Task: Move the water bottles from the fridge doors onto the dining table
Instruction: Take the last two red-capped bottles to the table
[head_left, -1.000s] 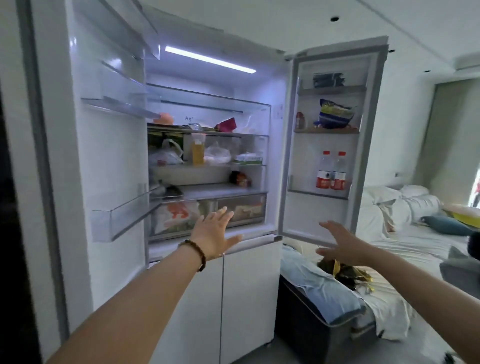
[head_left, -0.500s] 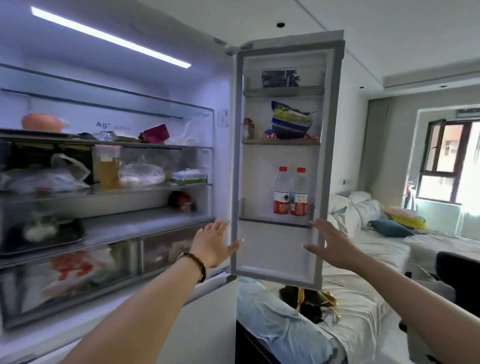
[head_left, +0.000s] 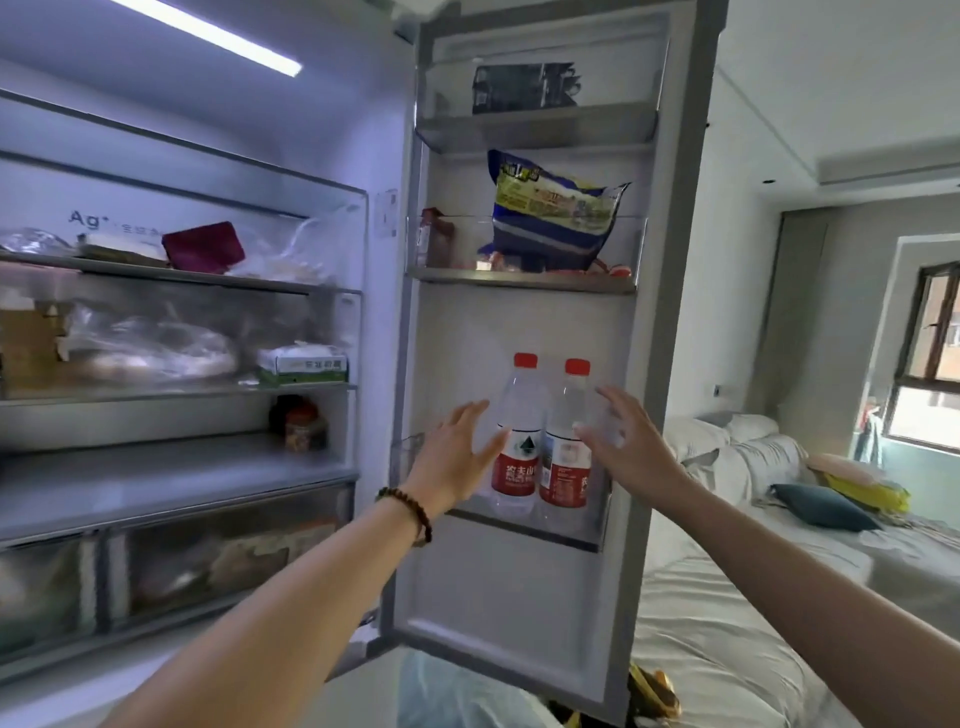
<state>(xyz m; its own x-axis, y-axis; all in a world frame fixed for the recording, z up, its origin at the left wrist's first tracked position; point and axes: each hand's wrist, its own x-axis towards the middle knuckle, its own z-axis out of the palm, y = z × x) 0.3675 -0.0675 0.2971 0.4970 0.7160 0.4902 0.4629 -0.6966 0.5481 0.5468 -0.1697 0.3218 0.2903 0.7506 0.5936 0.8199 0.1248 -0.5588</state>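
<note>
Two clear water bottles with red caps and red labels stand side by side in the lowest bin of the open right fridge door (head_left: 670, 322): the left bottle (head_left: 518, 415) and the right bottle (head_left: 569, 431). My left hand (head_left: 457, 457), with a bead bracelet at the wrist, is spread open just left of the left bottle. My right hand (head_left: 626, 447) is spread open just right of the right bottle, its fingertips at the bottle's side. Neither hand grips a bottle.
A blue and yellow snack bag (head_left: 556, 213) fills the door's middle bin and a dark packet (head_left: 524, 88) the top one. Fridge shelves (head_left: 171, 384) at left hold bags, boxes and a jar. A sofa with cushions (head_left: 779, 499) stands behind the door at right.
My view has moved closer to the right door. Both hands have risen and come together, from below the bottle bin to either side of the two bottles.
</note>
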